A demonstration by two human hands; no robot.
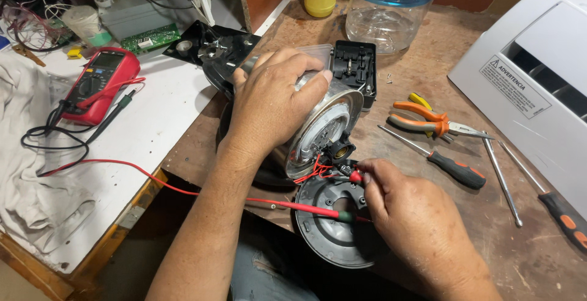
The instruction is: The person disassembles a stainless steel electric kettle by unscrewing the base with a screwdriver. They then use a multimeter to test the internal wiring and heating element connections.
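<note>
Kettle on its side, centre frame, probed at the base.
Steel kettle [318,117] is gripped by left hand [269,102]; red probe [306,207] pinched in right hand [403,212] fingers. Probe tip could slip among red wires [312,171].

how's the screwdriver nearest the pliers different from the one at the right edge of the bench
The screwdriver by the pliers lies whole in view, its tip pointing up-left toward the orange-handled pliers. The right-edge screwdriver is cut off by the frame at its handle and has a longer bare shaft. Both have black handles with orange marks and lie untouched on the wooden bench.
</note>
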